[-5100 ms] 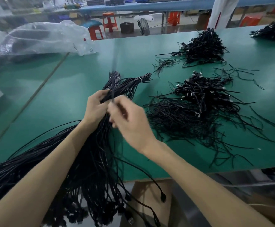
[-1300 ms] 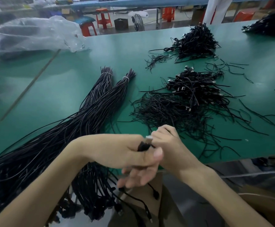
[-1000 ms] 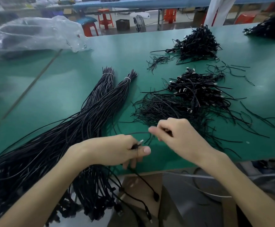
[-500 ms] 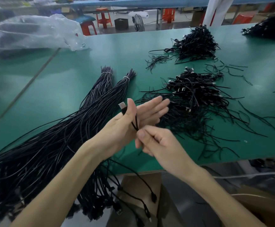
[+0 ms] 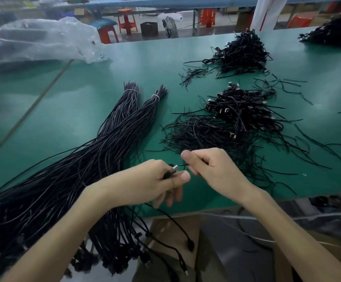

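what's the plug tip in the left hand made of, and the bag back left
Plug tip, sticking out of the left hand: probably bare metal, silvery with a bright glint; its body looks like matte black plastic. Bag: seemingly thin clear plastic film, see-through, crinkled, with shiny highlights.

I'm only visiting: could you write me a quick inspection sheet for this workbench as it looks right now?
Surface: green matted table, partly covered by cables.
Job's things: black cable plug with silver tip; thin black wire beside it.
Clutter: crumpled clear plastic bag at the far left.
Hands: left hand pinches the plug; right hand pinches the thin wire.
Cables: two long black cable bundles with white ties, hanging over the near edge; loose heaps of short black cables.
Surroundings: orange plastic stools and a small floor fan beyond the table.
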A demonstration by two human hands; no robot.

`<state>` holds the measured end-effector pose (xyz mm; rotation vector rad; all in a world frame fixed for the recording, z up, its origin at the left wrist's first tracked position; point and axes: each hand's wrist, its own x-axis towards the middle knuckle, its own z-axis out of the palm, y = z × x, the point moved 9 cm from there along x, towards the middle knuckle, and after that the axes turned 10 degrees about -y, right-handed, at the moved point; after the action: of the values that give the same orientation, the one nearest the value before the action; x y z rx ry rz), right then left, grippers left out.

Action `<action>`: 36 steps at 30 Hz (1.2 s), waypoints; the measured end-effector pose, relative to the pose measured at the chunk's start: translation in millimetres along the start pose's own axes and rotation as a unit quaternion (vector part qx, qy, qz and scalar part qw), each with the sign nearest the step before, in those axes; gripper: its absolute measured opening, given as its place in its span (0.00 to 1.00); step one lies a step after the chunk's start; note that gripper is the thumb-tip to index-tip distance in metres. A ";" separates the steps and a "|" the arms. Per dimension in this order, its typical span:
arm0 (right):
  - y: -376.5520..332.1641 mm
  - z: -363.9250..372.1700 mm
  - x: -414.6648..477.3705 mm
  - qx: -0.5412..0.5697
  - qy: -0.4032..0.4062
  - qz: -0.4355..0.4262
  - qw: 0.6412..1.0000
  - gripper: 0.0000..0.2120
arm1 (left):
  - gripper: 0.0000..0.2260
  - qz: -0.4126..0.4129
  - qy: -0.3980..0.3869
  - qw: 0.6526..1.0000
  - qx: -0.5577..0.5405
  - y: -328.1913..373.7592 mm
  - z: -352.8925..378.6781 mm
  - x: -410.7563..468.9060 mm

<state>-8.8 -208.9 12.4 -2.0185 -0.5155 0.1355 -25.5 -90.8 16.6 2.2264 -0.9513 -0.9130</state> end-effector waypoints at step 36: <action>-20.7 -7.8 2.7 0.087 0.098 -0.040 0.991 0.29 | 0.20 0.112 0.226 0.967 -0.036 -2.3 -23.6 10.9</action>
<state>-10.1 -205.8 34.4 -1.8158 -0.4432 -0.0662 -1.1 -92.8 25.6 2.0817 -0.9073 -0.3090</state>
